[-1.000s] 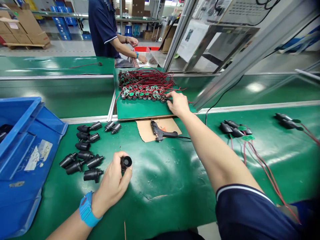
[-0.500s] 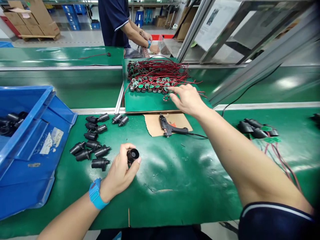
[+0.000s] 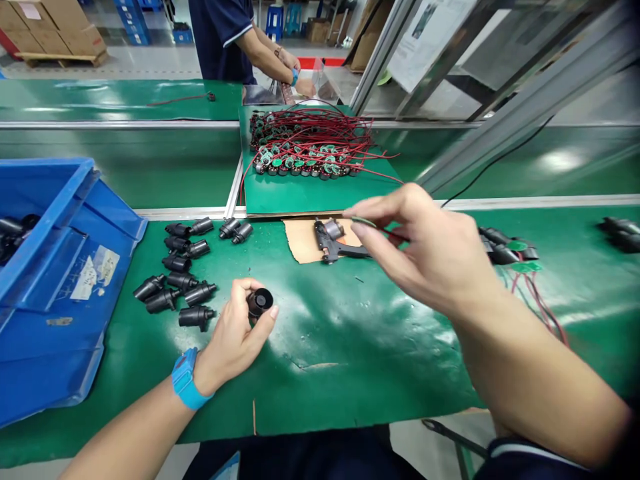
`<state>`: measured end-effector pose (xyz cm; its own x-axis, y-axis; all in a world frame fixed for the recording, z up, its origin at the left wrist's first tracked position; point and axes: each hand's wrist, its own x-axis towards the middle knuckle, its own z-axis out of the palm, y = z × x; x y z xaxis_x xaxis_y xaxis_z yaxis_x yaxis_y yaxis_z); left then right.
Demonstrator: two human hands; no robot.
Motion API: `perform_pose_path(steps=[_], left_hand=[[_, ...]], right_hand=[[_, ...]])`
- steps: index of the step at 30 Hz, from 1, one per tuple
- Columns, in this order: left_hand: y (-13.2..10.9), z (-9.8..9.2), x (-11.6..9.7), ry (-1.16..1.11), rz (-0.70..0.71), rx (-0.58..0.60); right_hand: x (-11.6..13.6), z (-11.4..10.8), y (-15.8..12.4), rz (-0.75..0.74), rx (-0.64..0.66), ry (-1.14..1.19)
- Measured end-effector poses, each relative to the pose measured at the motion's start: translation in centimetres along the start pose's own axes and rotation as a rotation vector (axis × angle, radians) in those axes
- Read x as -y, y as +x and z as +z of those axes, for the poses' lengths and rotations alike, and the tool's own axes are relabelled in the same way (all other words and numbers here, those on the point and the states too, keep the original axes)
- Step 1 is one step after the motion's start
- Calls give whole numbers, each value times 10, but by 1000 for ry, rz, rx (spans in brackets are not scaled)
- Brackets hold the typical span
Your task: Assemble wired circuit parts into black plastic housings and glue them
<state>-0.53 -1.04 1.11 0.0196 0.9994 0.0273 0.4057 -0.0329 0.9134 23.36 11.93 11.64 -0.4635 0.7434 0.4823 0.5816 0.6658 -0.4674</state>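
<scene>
My left hand (image 3: 240, 333), with a blue wrist strap, is closed around a black plastic housing (image 3: 261, 302); its round open end faces up toward me. Between the thumb and fingers of my right hand (image 3: 420, 247) is a small green circuit board (image 3: 357, 220), seen edge-on. A round metallic part (image 3: 334, 229) shows beside the board, and a red wire runs back under the fingers. Beneath that hand a black glue gun (image 3: 327, 247) rests on a piece of cardboard (image 3: 297, 243). Several similar black housings (image 3: 200, 293) lie left of my left hand.
A raised green board (image 3: 290, 197) carries a pile of wired circuit boards (image 3: 310, 143). On the left stands a blue bin (image 3: 75, 267) with black parts inside. Housings with boards and wires (image 3: 505, 247) lie at right. Across the bench a co-worker's hands (image 3: 300, 77) are busy.
My right hand has come back from the pile toward me, now carrying a wired circuit board. My left hand still holds the housing. The view has shifted slightly.
</scene>
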Motion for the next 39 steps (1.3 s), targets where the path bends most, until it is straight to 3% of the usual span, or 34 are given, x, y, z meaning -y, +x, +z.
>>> perform_pose_path(steps=[3, 5, 9, 11, 14, 16, 18, 21, 23, 26, 31, 34, 39], left_hand=[[0, 2, -3, -121, -44, 40], [1, 6, -7, -307, -98, 127], [4, 14, -12, -706, -189, 426], [4, 17, -13, -773, -220, 469], [1, 17, -14, -598, -150, 231], [-2, 15, -13, -358, 21, -7], [-6, 14, -12, -132, 249, -169], [-10, 12, -8, 80, 513, -230], [-11, 13, -7, 143, 559, -205], [-11, 15, -7, 118, 487, -158], [-11, 17, -8, -75, 170, -15], [-11, 15, -8, -109, 67, 123], [-10, 13, -7, -72, 69, 235]], right_hand=[[18, -11, -36, 137, 76, 285], [21, -10, -55, 178, 127, 411], [22, 11, -77, 121, 251, 538], [24, 23, -80, 68, 306, 588], [27, 36, -80, 91, 302, 620], [29, 45, -80, 217, 247, 671], [30, 55, -80, 373, 223, 810], [30, 71, -81, 564, 342, 1077], [30, 79, -82, 642, 436, 1186], [31, 80, -80, 657, 404, 1166], [24, 62, -74, 500, 123, 793], [19, 52, -73, 456, 10, 667], [22, 49, -75, 427, 76, 660]])
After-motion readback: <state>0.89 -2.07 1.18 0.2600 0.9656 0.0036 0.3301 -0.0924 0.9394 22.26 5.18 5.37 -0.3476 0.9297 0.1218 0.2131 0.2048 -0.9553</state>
